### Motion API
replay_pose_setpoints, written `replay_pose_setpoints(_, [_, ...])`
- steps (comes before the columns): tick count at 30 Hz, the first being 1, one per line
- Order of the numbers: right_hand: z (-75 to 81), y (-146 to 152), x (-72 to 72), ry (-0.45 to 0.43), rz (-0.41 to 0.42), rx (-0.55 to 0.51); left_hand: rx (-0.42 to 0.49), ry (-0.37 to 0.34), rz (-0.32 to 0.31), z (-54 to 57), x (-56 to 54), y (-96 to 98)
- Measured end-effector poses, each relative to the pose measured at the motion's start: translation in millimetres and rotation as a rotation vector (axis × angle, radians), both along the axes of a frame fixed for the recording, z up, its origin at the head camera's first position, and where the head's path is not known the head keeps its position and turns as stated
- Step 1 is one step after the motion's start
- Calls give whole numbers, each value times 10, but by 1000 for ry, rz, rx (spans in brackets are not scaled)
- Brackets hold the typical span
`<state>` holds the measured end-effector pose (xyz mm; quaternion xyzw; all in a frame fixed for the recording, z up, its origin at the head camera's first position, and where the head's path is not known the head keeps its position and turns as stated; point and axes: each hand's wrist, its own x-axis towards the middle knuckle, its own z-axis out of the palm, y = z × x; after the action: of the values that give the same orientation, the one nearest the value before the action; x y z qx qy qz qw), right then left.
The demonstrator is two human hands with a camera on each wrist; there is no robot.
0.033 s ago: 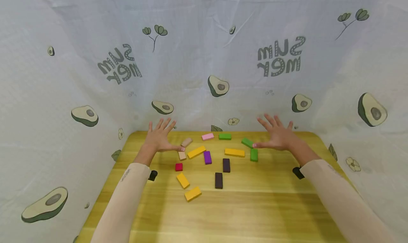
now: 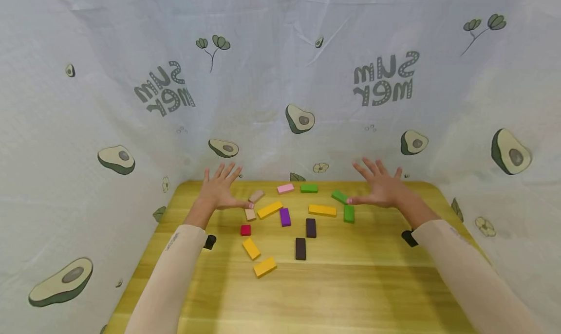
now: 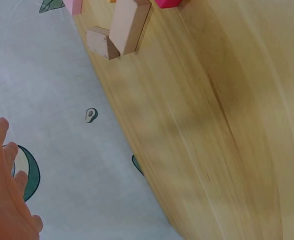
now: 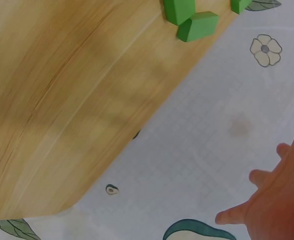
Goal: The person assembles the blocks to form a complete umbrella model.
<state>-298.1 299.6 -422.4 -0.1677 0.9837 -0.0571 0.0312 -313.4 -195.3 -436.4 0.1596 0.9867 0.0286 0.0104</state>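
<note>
1. Lying flat at mid-table, the purple block (image 2: 285, 217) serves as clock centre for the head view; its low, broad rest presumably keeps it steady.
2. Near it, a slanted orange block (image 2: 270, 209) sits at 10 o'clock, another orange bar (image 2: 322, 210) at 3, and two dark blocks at about 4 (image 2: 311, 228) and 5 (image 2: 300, 249).
3. Farther out come the pink block (image 2: 286, 189) at 12, a lone green block (image 2: 308, 189) at 1, the red block (image 2: 246, 230) between 8 and 9, and two short orange blocks (image 2: 265, 267) near 7 and 8. Such uneven angles suggest loose scattering rather than rows.
4. Tan blocks (image 3: 129, 26) lie at 9 and 10, paired green blocks (image 4: 179, 10) at 2 to 3.
5. Between 9 and 10, the left hand (image 2: 216, 193) has its fingers spread, grasping nothing; the right hand (image 2: 380, 189) mirrors it between 2 and 3. Thumbs overlap blocks overhead, yet wrist views show both hands apart from them, probably held raised.
6. Outermost, printed cloth (image 2: 263, 81) hangs behind the wooden table (image 2: 328, 295), likely as a screen.
</note>
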Motion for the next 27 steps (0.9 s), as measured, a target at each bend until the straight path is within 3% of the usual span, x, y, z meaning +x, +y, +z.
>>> replay_pose_setpoints(17, [-4, -28, 119, 56, 8, -41, 64, 33, -53, -100, 29, -55])
replay_pose_setpoints(27, [-169, -60, 326, 130, 66, -118, 185, 121, -152, -244, 203, 20])
